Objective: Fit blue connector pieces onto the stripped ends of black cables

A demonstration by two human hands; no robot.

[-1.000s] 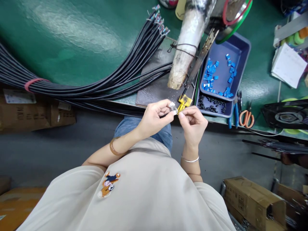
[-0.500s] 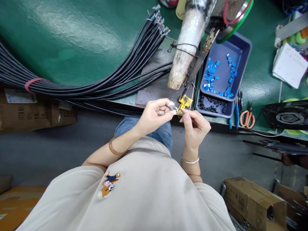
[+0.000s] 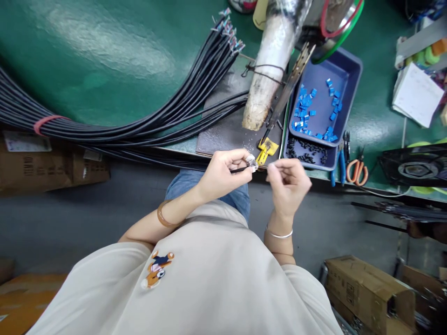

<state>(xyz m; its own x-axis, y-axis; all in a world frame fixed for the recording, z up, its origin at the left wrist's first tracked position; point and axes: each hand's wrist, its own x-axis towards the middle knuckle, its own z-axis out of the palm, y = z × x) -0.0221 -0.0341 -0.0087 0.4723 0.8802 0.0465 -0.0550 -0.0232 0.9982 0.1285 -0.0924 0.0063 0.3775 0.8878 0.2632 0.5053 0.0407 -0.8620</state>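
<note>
You appeared to be in the middle of fine fingertip work on the end of a single black cable (image 3: 239,170), which lay across your left hand (image 3: 221,176), just in front of the table edge and beside the yellow plastic piece (image 3: 268,147). That left hand was closed in a pinch: thumb and forefinger, both with white coverings at the tips, met around the cable near its pale, frayed-looking end, leaving a short black stretch in sight.

Your right hand (image 3: 289,186) stood apart from the cable, its fingers curled and its thumb drawn close to the forefinger. The tips were blurred, so whether they held some thin scrap or nothing could not be told.

As a judgement, any further handling of that end called for a steady left pinch and a light, exact touch from the right fingertips, clear of the yellow piece. Both forearms reached forward from your sides, with the wrists raised in front of the table and the hands turned toward each other. Beyond the right hand sat the tray of blue parts (image 3: 324,70); the bundle of black cables (image 3: 139,125) stretched away on the left.
</note>
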